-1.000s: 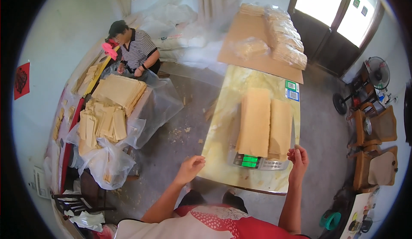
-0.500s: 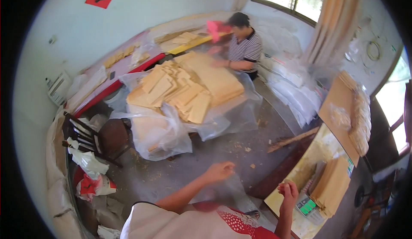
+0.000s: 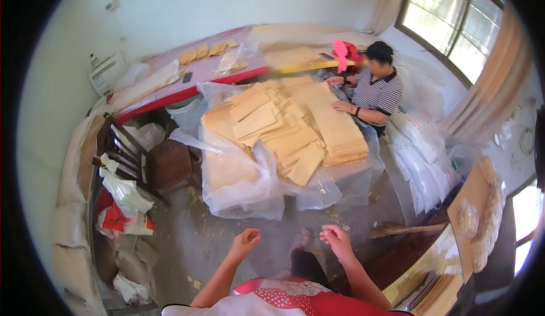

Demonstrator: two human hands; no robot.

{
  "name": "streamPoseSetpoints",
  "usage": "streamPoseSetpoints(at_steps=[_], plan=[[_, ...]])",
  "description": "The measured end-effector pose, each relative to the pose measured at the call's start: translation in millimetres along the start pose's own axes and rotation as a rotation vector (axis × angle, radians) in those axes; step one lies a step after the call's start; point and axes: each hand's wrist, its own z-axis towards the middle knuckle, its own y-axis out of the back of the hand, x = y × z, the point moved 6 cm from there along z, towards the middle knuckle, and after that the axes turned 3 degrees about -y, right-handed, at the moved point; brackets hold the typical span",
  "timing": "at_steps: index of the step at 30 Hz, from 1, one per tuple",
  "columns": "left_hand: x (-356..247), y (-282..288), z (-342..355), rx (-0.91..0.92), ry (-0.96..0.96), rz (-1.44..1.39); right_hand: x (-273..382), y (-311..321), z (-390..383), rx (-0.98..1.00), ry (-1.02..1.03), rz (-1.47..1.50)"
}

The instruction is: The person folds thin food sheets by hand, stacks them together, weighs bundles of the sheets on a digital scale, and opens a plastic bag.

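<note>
My left hand is in mid-air over the floor with its fingers curled and nothing visible in them. My right hand is raised to its right, fingers loosely bent and apart, with nothing clear in them. Beyond both hands is a low table covered in clear plastic sheeting, bearing a loose heap of pale yellow flat sheets and a neater stack. A co-worker in a striped shirt stands behind it at the right, one hand on the stack.
A dark wooden chair with bags stands at the left. A long red-edged bench runs along the wall. At the right are white sacks, a cardboard-covered table and a wooden strip low down.
My view and body have turned left, away from the scale table toward the heaped sheets. The scale table has moved to the lower right edge; both hands are now over the floor.
</note>
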Motion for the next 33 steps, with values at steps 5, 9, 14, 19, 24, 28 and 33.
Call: streamPoseSetpoints(at_steps=[5,9,14,19,24,28,33], plan=[[16,12,19,-0.040,0.068,0.084,-41,-35,115,0.226,-0.079,-0.178],[33,26,51,-0.027,0.245,0.196,-105,-29,250,0.068,-0.184,-0.429],[13,41,76,-0.115,0.360,0.105,-150,-19,371,-0.278,-0.304,-0.572],[27,31,107,-0.123,0.448,0.026,-276,38,446,-0.576,-0.210,-0.207],[22,26,111,-0.184,0.545,0.088,-217,8,449,-0.382,-0.223,0.112],[6,20,135,-0.081,0.474,0.118,-208,0,429,-0.320,-0.640,0.278],[6,23,154,-0.048,0.413,0.091,-176,-17,413,-0.216,-0.661,0.417]])
